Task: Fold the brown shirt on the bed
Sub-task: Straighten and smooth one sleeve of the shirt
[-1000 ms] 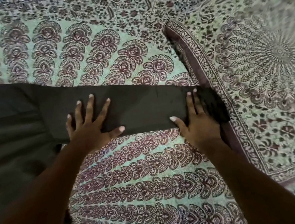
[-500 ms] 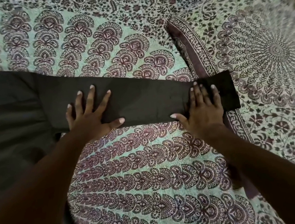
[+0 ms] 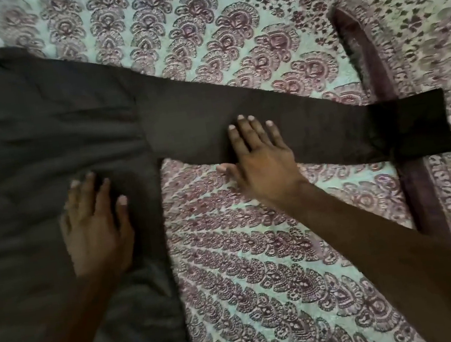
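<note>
The brown shirt (image 3: 25,135) lies flat on the bed, its body filling the left side. One long sleeve (image 3: 328,130) stretches out to the right, and its cuff (image 3: 414,124) rests over the pillow's edge. My left hand (image 3: 96,229) lies flat on the shirt's body near its right side edge, fingers spread. My right hand (image 3: 260,160) presses flat on the middle of the sleeve, with the thumb on the bedsheet below it. Neither hand grips any cloth.
The bed is covered by a pale green bedsheet (image 3: 261,267) with a maroon paisley print. A pillow (image 3: 417,42) in matching print with a maroon border lies at the right.
My left hand has slid left from the sleeve onto the shirt's body. My right hand has moved left from the cuff to the middle of the sleeve. The view has shifted left.
</note>
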Action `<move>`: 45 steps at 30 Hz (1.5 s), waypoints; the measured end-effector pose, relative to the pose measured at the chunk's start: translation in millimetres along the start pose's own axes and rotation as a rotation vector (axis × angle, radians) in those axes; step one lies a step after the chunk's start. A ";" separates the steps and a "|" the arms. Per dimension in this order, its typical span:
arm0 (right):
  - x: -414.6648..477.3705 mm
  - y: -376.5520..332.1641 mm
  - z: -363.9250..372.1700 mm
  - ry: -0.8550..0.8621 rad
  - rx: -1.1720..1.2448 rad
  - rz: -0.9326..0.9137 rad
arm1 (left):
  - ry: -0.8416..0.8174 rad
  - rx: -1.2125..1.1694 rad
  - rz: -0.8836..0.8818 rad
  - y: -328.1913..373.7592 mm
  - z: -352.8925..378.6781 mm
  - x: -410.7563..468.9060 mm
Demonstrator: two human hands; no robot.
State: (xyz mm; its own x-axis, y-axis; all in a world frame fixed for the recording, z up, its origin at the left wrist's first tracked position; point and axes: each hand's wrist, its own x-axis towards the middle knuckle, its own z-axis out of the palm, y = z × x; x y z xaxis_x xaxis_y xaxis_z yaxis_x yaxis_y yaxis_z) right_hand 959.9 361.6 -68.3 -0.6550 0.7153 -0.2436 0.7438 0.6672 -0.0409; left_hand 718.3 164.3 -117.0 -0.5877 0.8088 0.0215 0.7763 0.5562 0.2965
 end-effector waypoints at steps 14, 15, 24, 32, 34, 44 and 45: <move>109.1 -113.1 29.3 0.064 -0.009 -0.344 | -0.074 0.003 0.165 -16.1 -13.1 -52.5; 101.9 -103.4 30.1 0.073 0.029 -0.256 | -0.071 0.055 0.112 -33.4 -16.5 -46.8; 124.3 -165.9 20.7 0.131 0.040 -0.121 | -0.133 0.152 0.091 -90.5 -18.0 -44.1; 9.4 -162.8 48.5 0.021 -0.111 -0.352 | -0.129 0.088 0.099 -93.6 -24.1 -42.6; -23.9 -154.1 50.1 -0.012 -0.145 -0.394 | -0.132 0.079 0.107 -94.5 -23.4 -42.5; 53.3 -198.0 49.8 0.025 -0.070 -0.224 | -0.198 0.081 0.135 -98.0 -25.9 -44.6; 39.1 -194.9 52.6 0.020 -0.087 -0.231 | -0.218 0.083 0.154 -98.4 -29.2 -49.7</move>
State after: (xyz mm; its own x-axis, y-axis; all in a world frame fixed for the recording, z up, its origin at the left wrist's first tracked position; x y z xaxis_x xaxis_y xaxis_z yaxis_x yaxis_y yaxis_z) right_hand 796.4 248.6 -120.8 -0.8095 0.5453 -0.2178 0.5604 0.8282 -0.0093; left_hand 664.5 63.8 -119.3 -0.4058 0.9019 -0.1483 0.8737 0.4304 0.2266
